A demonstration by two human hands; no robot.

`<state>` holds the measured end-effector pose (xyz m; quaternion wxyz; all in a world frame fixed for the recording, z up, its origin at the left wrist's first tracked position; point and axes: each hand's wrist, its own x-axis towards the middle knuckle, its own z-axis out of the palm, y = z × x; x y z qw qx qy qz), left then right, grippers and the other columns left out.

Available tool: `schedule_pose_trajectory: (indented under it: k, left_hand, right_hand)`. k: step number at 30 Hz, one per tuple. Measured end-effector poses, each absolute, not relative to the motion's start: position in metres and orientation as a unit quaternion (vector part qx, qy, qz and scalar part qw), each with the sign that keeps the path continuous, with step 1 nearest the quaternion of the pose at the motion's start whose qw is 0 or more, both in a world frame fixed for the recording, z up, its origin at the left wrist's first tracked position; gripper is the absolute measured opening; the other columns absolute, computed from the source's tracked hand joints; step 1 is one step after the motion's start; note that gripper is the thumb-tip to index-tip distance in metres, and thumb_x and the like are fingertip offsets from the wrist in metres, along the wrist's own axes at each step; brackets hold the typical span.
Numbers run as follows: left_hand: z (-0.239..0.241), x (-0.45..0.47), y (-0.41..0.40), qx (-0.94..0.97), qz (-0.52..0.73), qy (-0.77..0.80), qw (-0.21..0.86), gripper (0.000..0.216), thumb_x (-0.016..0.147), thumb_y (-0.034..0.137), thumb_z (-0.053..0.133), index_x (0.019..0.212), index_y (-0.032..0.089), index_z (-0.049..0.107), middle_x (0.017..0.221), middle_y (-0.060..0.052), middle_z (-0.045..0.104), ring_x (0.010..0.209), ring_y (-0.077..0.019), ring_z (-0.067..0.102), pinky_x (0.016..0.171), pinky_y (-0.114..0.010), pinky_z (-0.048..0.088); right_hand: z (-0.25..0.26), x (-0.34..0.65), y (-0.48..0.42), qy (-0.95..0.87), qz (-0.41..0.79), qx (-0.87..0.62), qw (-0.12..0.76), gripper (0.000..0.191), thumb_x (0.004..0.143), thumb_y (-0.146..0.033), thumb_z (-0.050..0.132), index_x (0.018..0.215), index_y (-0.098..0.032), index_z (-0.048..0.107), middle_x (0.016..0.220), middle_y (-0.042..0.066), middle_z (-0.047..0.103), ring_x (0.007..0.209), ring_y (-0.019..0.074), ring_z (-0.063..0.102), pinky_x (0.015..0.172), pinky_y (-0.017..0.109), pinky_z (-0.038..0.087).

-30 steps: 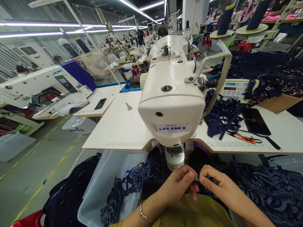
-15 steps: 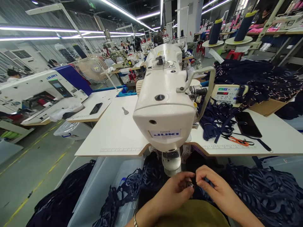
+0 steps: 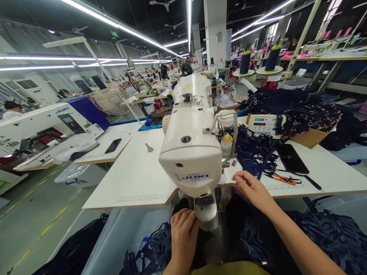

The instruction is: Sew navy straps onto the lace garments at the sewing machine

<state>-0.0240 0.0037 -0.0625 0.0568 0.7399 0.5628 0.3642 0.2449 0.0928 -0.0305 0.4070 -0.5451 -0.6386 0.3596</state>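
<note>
The white JUKI sewing machine (image 3: 190,152) stands in front of me, its narrow lower end (image 3: 205,210) between my hands. My left hand (image 3: 183,233) is beside that lower end on the left, fingers curled together; whatever they hold is hidden. My right hand (image 3: 254,191) is raised to the right of the machine head, at the table's front edge. Its thumb and forefinger are pinched, and I cannot make out anything between them. Just beyond it lies a tangle of navy straps (image 3: 252,149) on the table. More navy straps (image 3: 155,244) hang below on the left.
Orange-handled thread snips (image 3: 283,178) and a black phone (image 3: 292,158) lie on the right of the table (image 3: 338,172). A control box (image 3: 262,126) stands behind the straps, beside a heaped cardboard box (image 3: 318,136). A small flat metal piece (image 3: 148,147) lies on the left.
My hands have moved apart from where they met around a small shiny metal part. The left went leftward to the machine's lower end; the right rose toward the table edge. The view has tilted up.
</note>
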Motion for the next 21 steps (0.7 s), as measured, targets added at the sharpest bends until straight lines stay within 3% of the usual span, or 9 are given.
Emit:
schedule_pose_trajectory:
  k: [4, 8, 14, 17, 21]
  left_hand:
    - [-0.074, -0.023, 0.01, 0.749, 0.363, 0.554, -0.023, 0.02, 0.089, 0.02, 0.052, 0.1, 0.025, 0.068, 0.097, -0.004, 0.072, 0.099, -0.0251, 0.064, 0.085, -0.037, 0.04]
    - [-0.093, -0.018, 0.023, 0.741, 0.369, 0.553, -0.102, 0.022, 0.085, 0.019, 0.051, 0.097, 0.024, 0.068, 0.096, -0.004, 0.072, 0.094, -0.0256, 0.065, 0.082, -0.037, 0.038]
    - [-0.1, -0.004, 0.038, 0.707, 0.419, 0.566, -0.061, 0.022, 0.078, 0.017, 0.05, 0.09, 0.024, 0.067, 0.087, -0.004, 0.069, 0.086, -0.0256, 0.06, 0.08, -0.037, 0.039]
    - [-0.094, -0.004, 0.037, 0.684, 0.426, 0.593, -0.008, 0.024, 0.073, 0.015, 0.046, 0.085, 0.023, 0.065, 0.089, -0.005, 0.068, 0.09, -0.0266, 0.057, 0.081, -0.038, 0.039]
    - [-0.085, -0.012, 0.04, 0.649, 0.417, 0.636, 0.02, 0.013, 0.07, 0.015, 0.049, 0.074, 0.023, 0.059, 0.081, -0.005, 0.065, 0.087, -0.0285, 0.056, 0.083, -0.043, 0.037]
  right_hand:
    - [-0.04, 0.235, 0.124, -0.649, 0.318, -0.552, 0.416, 0.028, 0.09, -0.041, 0.044, 0.104, -0.021, 0.059, 0.101, 0.007, 0.065, 0.089, 0.0229, 0.059, 0.078, 0.036, 0.045]
    - [-0.056, 0.226, 0.135, -0.667, 0.299, -0.537, 0.421, 0.023, 0.088, -0.035, 0.045, 0.096, -0.021, 0.061, 0.094, 0.006, 0.067, 0.083, 0.0216, 0.061, 0.077, 0.035, 0.047]
    - [-0.066, 0.226, 0.137, -0.684, 0.28, -0.523, 0.426, 0.02, 0.09, -0.03, 0.045, 0.087, -0.022, 0.064, 0.086, 0.002, 0.069, 0.08, 0.0182, 0.063, 0.073, 0.03, 0.05]
    - [-0.067, 0.235, 0.157, -0.661, 0.25, -0.548, 0.448, 0.021, 0.093, -0.029, 0.048, 0.106, -0.019, 0.062, 0.1, 0.005, 0.068, 0.088, 0.0187, 0.063, 0.079, 0.035, 0.051]
    - [-0.066, 0.244, 0.204, -0.617, 0.194, -0.596, 0.476, 0.038, 0.093, -0.032, 0.057, 0.128, -0.018, 0.05, 0.128, 0.011, 0.054, 0.111, 0.0252, 0.056, 0.092, 0.047, 0.048]
